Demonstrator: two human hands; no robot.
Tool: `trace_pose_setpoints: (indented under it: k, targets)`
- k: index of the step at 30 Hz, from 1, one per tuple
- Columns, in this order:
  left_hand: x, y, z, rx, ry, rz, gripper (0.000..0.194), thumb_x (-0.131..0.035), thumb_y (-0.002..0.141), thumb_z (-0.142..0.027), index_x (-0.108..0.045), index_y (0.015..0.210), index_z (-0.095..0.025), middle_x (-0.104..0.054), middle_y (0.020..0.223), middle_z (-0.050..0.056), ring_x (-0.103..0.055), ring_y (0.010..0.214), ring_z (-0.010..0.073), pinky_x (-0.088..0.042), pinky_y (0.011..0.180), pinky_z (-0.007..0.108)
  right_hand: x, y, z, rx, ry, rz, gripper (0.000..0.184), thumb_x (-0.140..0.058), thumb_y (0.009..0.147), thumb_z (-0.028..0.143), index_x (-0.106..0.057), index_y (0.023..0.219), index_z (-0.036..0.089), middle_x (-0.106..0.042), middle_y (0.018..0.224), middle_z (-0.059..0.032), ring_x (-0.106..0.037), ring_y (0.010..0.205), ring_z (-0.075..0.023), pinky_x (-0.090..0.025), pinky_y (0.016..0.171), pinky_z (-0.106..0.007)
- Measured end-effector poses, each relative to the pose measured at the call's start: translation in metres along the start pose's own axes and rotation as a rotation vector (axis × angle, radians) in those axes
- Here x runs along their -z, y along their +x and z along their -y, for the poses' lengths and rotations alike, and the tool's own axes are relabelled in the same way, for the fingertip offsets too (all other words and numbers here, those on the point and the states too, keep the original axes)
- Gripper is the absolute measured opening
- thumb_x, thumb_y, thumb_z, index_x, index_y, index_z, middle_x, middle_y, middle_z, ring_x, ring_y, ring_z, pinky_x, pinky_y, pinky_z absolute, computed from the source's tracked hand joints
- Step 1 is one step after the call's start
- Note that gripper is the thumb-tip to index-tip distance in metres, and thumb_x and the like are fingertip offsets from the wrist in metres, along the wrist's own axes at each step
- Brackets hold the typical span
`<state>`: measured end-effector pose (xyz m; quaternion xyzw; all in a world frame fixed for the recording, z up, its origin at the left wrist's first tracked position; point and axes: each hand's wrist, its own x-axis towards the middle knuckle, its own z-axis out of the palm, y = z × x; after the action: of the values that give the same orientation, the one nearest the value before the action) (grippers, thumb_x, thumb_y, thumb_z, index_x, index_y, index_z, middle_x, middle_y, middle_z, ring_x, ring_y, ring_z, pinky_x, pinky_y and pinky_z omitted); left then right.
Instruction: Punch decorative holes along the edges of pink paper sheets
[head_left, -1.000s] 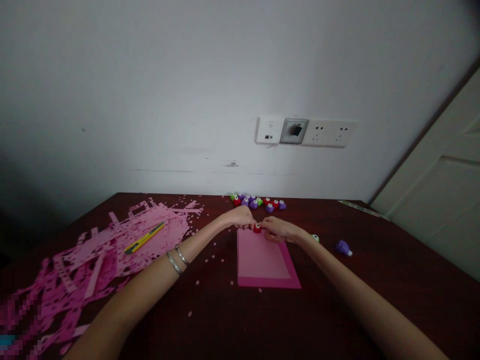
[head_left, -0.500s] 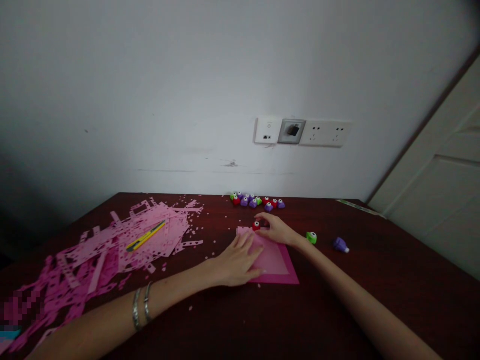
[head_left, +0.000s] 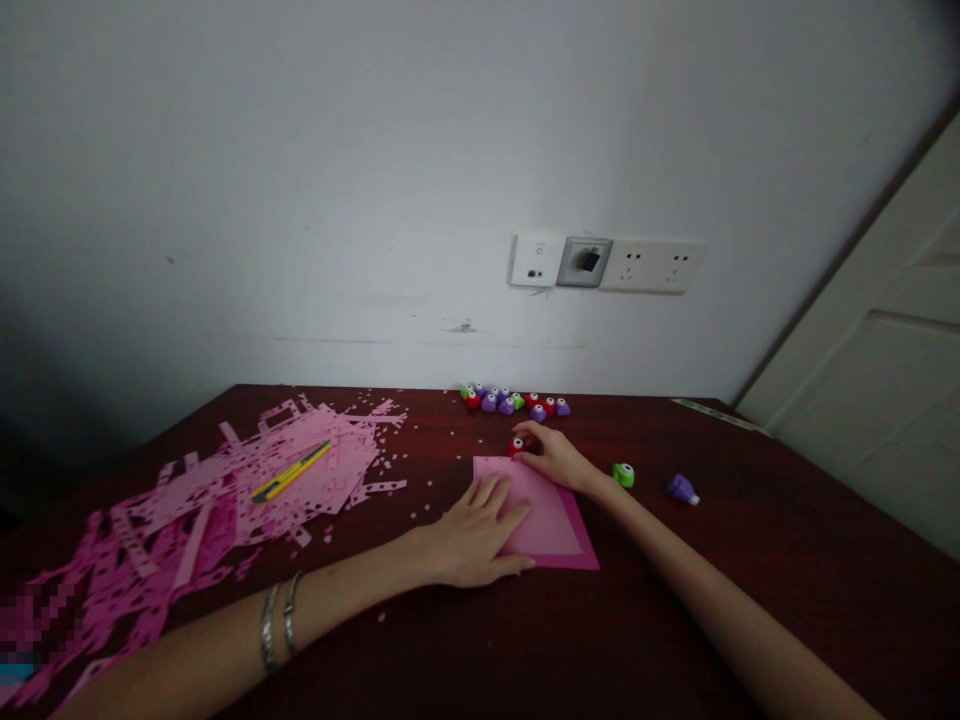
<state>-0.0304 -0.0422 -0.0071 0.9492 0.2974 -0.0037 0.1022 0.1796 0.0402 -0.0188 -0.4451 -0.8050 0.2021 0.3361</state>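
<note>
My left hand (head_left: 480, 530) lies with spread fingers on a light pink sheet of paper (head_left: 546, 520). Beneath that sheet, a darker pink sheet (head_left: 589, 555) shows along the right and front edges. At the far edge of the paper, my right hand (head_left: 553, 456) grips a small red paper punch (head_left: 516, 447) with a white button on top. Whether the paper sits inside the punch's slot is too small to tell. A green punch (head_left: 623, 475) and a purple punch (head_left: 683, 489) rest to the right of my right forearm.
Several red, purple and green punches (head_left: 507, 405) are grouped near the wall. On the left, a heap of pink paper scraps (head_left: 330, 475) bears a yellow utility knife (head_left: 292, 473). Wall sockets (head_left: 652, 266) are above the table (head_left: 465, 655); a narrow strip (head_left: 721, 416) lies back right.
My left hand has slid slightly towards me, and the light pink sheet lies differently over the darker one. My right hand and the red punch have shifted slightly right.
</note>
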Motion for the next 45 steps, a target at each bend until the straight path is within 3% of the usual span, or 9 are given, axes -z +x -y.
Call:
trace_pose_setpoints:
  k: [12, 18, 29, 36, 41, 45]
  targets:
    - [0.001, -0.003, -0.003, -0.060, -0.010, -0.060, 0.071, -0.027, 0.085, -0.061, -0.022, 0.138, -0.014, -0.011, 0.146, 0.018, -0.004, 0.134, 0.0302, -0.015, 0.106, 0.044, 0.022, -0.019, -0.033, -0.146, -0.086, -0.193, 0.033, -0.056, 0.076, 0.030, -0.047, 0.106, 0.020, -0.061, 0.092, -0.0040, -0.058, 0.088, -0.0178, -0.044, 0.080, -0.033]
    - [0.002, 0.001, -0.004, -0.122, -0.027, -0.088, 0.065, -0.031, 0.087, -0.054, -0.023, 0.138, -0.014, -0.018, 0.145, 0.015, -0.011, 0.134, 0.0259, -0.017, 0.106, 0.037, 0.037, -0.032, -0.044, -0.169, -0.187, -0.201, 0.034, -0.055, 0.076, 0.030, -0.046, 0.106, 0.018, -0.061, 0.091, -0.0061, -0.058, 0.087, -0.0196, -0.043, 0.083, -0.036]
    - [0.003, 0.004, -0.007, -0.137, -0.073, -0.078, 0.057, -0.032, 0.089, -0.047, -0.030, 0.134, -0.014, -0.019, 0.145, 0.015, -0.015, 0.134, 0.0256, -0.021, 0.106, 0.036, 0.067, -0.056, -0.067, -0.233, -0.276, -0.195, 0.038, -0.056, 0.074, 0.032, -0.045, 0.109, 0.020, -0.061, 0.091, -0.0060, -0.057, 0.086, -0.0218, -0.043, 0.082, -0.038]
    - [0.001, 0.003, -0.011, -0.161, -0.065, -0.091, 0.058, -0.031, 0.089, -0.048, -0.029, 0.135, -0.013, -0.022, 0.144, 0.016, -0.017, 0.133, 0.0260, -0.025, 0.104, 0.037, 0.072, -0.057, -0.073, -0.241, -0.324, -0.198, 0.042, -0.057, 0.073, 0.035, -0.045, 0.110, 0.019, -0.060, 0.092, -0.0072, -0.056, 0.088, -0.0241, -0.042, 0.083, -0.040]
    - [0.019, 0.022, 0.001, -0.153, -0.083, -0.276, 0.048, -0.042, 0.086, -0.039, -0.044, 0.125, -0.011, -0.040, 0.134, 0.013, -0.031, 0.126, 0.0223, -0.026, 0.103, 0.034, 0.073, -0.041, -0.052, -0.149, -0.435, -0.296, 0.032, -0.056, 0.072, 0.033, -0.054, 0.100, 0.018, -0.059, 0.095, -0.0099, -0.054, 0.092, -0.0256, -0.040, 0.085, -0.040]
    - [0.044, 0.072, 0.041, 0.077, -0.158, -0.491, 0.028, -0.042, 0.082, -0.019, -0.060, 0.103, -0.011, -0.060, 0.107, 0.010, -0.052, 0.100, 0.0186, -0.039, 0.089, 0.031, 0.064, -0.014, -0.031, -0.106, -0.469, -0.292, 0.015, -0.049, 0.077, 0.023, -0.059, 0.086, 0.017, -0.060, 0.086, -0.0089, -0.056, 0.080, -0.0206, -0.043, 0.075, -0.031]
